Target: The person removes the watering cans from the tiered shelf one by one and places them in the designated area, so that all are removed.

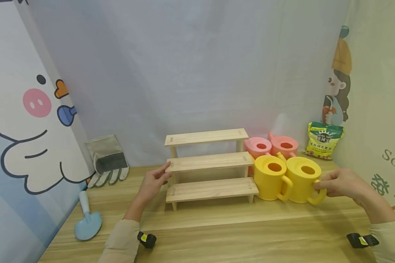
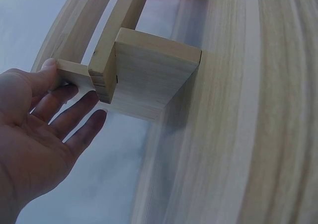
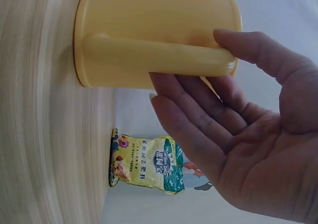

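A three-step wooden stand [image 1: 210, 162] stands against the back of the table. At the left end of its middle step, my left hand [image 1: 154, 182] pinches the board's edge between thumb and fingers; the left wrist view shows the thumb on top of the board [image 2: 74, 70]. To the right of the stand sit two yellow watering cans [image 1: 266, 179] side by side. My right hand [image 1: 340, 184] holds the handle [image 3: 164, 57] of the outer yellow watering can [image 1: 299, 186], thumb on one side and fingers on the other. That can rests on the table.
Two pink watering cans [image 1: 284, 146] stand behind the yellow ones. A green and yellow fertilizer bag [image 1: 324, 140] leans at the back right corner. On the left, work gloves [image 1: 108, 159] lean on the wall and a light blue hand trowel [image 1: 87, 223] lies on the wooden table [image 1: 237, 237].
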Demonstrator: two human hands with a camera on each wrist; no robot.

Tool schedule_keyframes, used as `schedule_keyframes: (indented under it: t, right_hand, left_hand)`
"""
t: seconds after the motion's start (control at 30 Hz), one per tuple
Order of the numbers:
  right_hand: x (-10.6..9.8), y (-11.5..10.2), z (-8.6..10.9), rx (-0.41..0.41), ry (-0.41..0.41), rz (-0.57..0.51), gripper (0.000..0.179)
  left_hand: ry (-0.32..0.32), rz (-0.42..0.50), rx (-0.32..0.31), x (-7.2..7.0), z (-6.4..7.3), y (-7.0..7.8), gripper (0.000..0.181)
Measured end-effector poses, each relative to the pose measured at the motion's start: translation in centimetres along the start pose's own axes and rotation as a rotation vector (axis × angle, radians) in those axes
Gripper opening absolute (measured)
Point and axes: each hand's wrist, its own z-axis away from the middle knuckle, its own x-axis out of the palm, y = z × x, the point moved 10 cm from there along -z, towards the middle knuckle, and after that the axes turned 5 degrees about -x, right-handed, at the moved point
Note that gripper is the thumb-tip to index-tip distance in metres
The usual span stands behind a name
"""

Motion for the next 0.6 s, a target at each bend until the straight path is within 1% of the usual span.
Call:
schedule_keyframes:
  t: [0.23, 0.43, 0.6]
  right_hand:
    - [0.0, 0.0, -0.1, -0.004, -0.002, 0.025, 0.036]
    - [-0.5, -0.3, 0.0, 0.013, -0.016, 0.114, 0.054]
    - [-1.1, -1.3, 0.6, -0.003, 0.007, 0.147, 0.064]
  left_hand:
    - [0.004, 0.001, -0.01, -0.2, 0.0, -0.1, 0.05]
    - [0.001, -0.002, -0.003, -0.1, 0.0, -0.2, 0.05]
    - [0.006, -0.045, -0.005, -0.1, 0.0, -0.1, 0.051]
